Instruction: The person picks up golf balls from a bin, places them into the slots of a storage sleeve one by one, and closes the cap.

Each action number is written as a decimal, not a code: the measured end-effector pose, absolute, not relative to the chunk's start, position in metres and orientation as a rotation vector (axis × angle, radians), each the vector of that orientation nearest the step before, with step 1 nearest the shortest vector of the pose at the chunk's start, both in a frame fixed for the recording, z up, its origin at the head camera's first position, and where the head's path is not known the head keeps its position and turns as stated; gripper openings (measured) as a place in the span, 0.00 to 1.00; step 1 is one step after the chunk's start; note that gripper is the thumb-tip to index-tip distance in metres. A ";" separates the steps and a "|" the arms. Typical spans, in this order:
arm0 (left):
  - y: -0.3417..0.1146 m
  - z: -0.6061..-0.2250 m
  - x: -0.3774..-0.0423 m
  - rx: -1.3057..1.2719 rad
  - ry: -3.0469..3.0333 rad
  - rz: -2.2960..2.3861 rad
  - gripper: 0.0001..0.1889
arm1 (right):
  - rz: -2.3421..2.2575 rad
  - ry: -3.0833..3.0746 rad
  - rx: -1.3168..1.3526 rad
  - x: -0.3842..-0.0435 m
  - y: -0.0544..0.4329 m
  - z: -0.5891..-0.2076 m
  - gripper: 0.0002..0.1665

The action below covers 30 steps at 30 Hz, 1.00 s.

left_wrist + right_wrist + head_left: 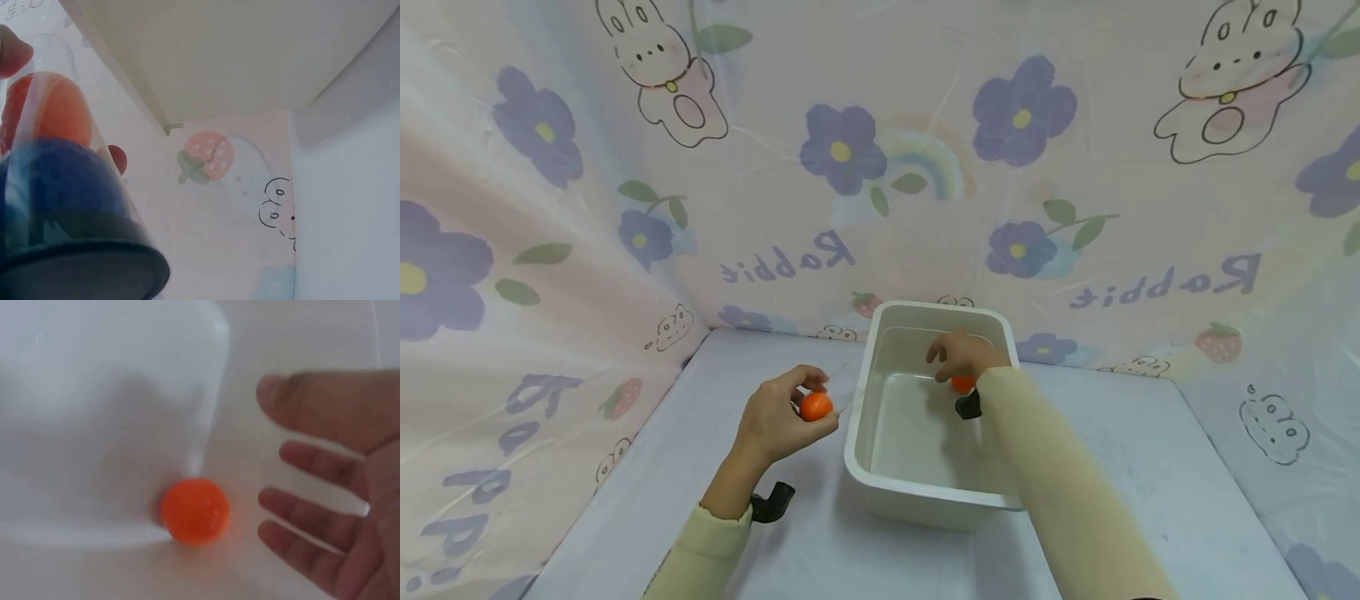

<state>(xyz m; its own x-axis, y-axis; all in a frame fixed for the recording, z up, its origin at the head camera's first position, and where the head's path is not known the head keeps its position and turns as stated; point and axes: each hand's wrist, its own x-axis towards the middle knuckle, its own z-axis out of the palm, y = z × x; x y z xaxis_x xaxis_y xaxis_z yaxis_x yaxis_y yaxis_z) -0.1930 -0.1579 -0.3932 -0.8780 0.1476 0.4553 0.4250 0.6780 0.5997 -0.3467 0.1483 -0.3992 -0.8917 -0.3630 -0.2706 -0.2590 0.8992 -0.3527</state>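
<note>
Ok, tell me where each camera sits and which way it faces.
Head: on the person's head, facing forward and down at the bin; left hand, right hand and sleeved forearms show.
Left wrist: worn there, facing past the clear tube to the printed curtain; left fingertips show.
Right wrist: worn there, facing into the bin; right hand shows.
Head and right wrist share the orange ball in the bin.

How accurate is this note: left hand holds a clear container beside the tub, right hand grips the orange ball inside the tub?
One error: the right hand grips nothing; the right wrist view shows its fingers apart from the orange ball inside the tub. The left hand does hold the clear container.
</note>
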 end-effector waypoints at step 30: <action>-0.165 -0.404 -0.199 -0.417 -2.508 -1.068 0.21 | -0.375 2.769 -0.386 -0.355 0.156 -0.437 0.23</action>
<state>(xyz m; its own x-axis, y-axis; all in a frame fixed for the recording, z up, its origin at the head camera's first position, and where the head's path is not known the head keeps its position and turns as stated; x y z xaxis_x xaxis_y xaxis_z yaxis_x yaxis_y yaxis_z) -0.1995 -0.1654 -0.4038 -0.8833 0.1203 0.4531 0.4101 0.6667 0.6224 -0.3548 0.1564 -0.4370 -0.9124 -0.3038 -0.2741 -0.2199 0.9290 -0.2977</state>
